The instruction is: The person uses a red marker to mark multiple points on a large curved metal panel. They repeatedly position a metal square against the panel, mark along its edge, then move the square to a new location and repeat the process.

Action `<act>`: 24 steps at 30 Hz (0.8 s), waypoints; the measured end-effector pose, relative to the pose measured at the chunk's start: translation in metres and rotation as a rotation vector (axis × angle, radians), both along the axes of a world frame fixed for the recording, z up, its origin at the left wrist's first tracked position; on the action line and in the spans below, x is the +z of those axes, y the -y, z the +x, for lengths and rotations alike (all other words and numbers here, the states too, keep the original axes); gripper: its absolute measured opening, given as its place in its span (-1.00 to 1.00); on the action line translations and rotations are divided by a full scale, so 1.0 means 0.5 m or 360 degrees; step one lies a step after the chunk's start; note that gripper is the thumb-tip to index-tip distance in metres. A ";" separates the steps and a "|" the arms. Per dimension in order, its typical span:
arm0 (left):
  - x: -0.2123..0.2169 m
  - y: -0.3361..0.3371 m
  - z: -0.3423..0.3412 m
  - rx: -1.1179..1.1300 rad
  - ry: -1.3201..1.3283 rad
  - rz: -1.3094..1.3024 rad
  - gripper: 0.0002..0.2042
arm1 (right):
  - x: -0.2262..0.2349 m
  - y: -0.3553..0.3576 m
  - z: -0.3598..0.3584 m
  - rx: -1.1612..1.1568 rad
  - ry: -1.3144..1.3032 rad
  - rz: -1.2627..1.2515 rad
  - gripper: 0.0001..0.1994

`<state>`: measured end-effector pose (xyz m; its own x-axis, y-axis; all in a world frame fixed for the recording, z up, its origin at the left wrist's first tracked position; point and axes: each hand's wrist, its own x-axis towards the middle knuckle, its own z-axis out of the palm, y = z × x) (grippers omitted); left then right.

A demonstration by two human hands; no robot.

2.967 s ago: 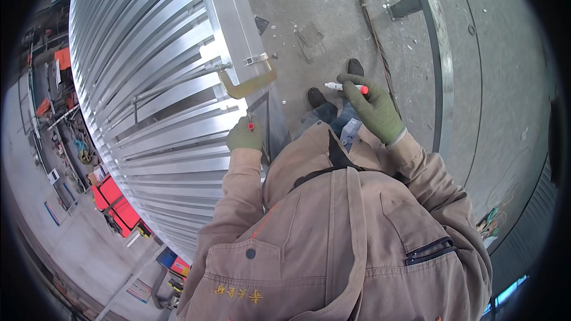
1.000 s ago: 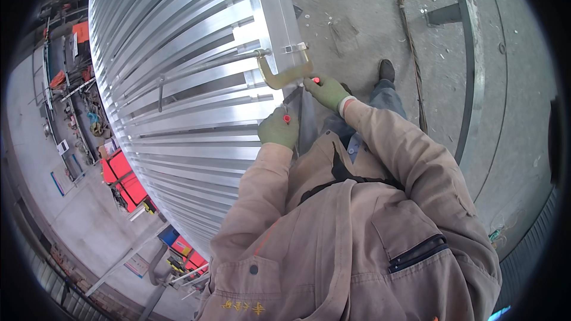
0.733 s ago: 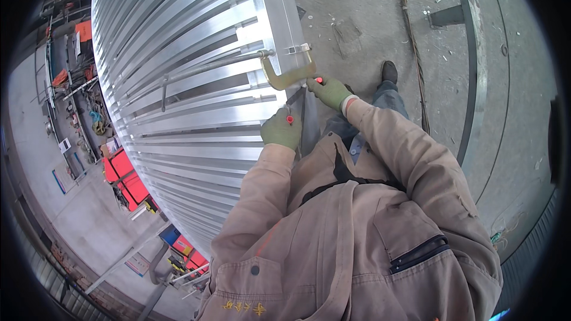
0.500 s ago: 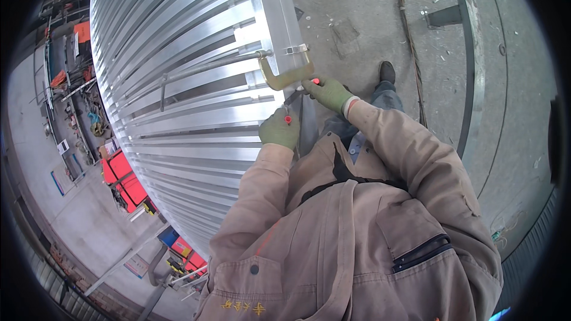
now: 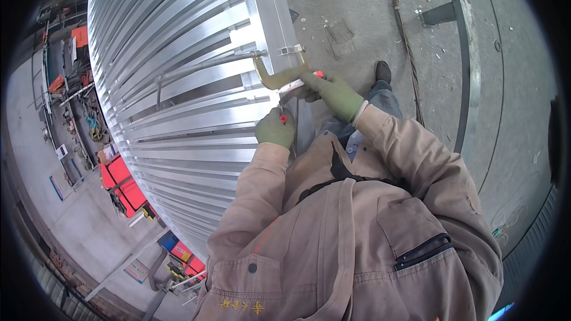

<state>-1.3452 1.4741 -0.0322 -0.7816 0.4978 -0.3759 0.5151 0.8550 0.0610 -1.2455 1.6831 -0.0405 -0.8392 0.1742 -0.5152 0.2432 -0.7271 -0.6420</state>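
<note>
My green-gloved right hand [image 5: 340, 96] is closed around a white marker-like stick [image 5: 292, 85] with a red end. The stick slants from the fingers down to the bright metal beside a gold C-clamp [image 5: 275, 78]. Closed too, my gloved left hand [image 5: 275, 129] lies on the panel just below, holding a small red round piece [image 5: 283, 119] that resembles a cap. Something thin shows above that piece, too small to name. The clamp grips the edge rail [image 5: 269, 9] of a large slatted silver metal panel [image 5: 178, 119], its long screw reaching left across the slats.
To the right, a cable [image 5: 403, 35] and a curved metal beam [image 5: 468, 53] run along the concrete floor [image 5: 363, 18]. Beyond the panel on the left are red cases [image 5: 124, 181] and tools strewn on the floor.
The right hand has shifted slightly right and down, and the white stick now shows clearly, pointing at the metal near the clamp. The view has shifted slightly; the left hand stays on the panel.
</note>
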 end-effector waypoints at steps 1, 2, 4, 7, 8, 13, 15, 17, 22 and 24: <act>0.005 -0.006 0.000 0.0020 0.0017 -0.0010 -0.65 | -0.008 -0.002 0.003 -0.0071 0.0078 -0.0026 -0.56; 0.008 -0.010 0.000 0.0042 0.0034 -0.0019 -0.64 | -0.023 0.000 0.004 -0.0142 0.0156 -0.0052 -0.56; 0.010 -0.011 -0.002 0.0058 0.0048 -0.0022 -0.63 | -0.047 0.002 0.009 -0.0196 0.0276 -0.0043 -0.57; 0.023 -0.007 -0.016 0.0006 0.0185 -0.0101 -0.59 | -0.073 0.013 0.018 -0.0122 0.0381 0.0053 -0.57; 0.028 -0.007 -0.018 -0.0023 0.0248 -0.0132 -0.57 | -0.075 0.022 0.021 -0.0081 0.0399 0.0079 -0.56; 0.051 0.017 0.036 -0.0233 0.0347 -0.0335 -0.64 | -0.106 0.075 0.026 0.0132 0.0352 0.0384 -0.45; 0.044 0.022 0.044 -0.0235 0.0320 -0.0309 -0.65 | -0.127 0.096 0.029 0.0168 0.0295 0.0478 -0.42; 0.048 0.019 0.046 -0.0174 0.0356 -0.0297 -0.63 | -0.129 0.102 0.027 0.0220 0.0287 0.0540 -0.41; 0.038 0.027 0.047 -0.0194 0.0298 -0.0214 -0.65 | -0.113 0.099 0.021 0.0304 0.0303 0.0666 -0.41; 0.035 0.026 0.046 -0.0194 0.0299 -0.0224 -0.65 | -0.107 0.097 0.018 0.0270 0.0268 0.0704 -0.41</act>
<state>-1.3221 1.4609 -0.0149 -0.6290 0.5165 -0.5810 0.6056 0.7942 0.0505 -1.2362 1.6347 -0.0940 -0.7861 0.2747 -0.5537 0.4613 -0.3355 -0.8213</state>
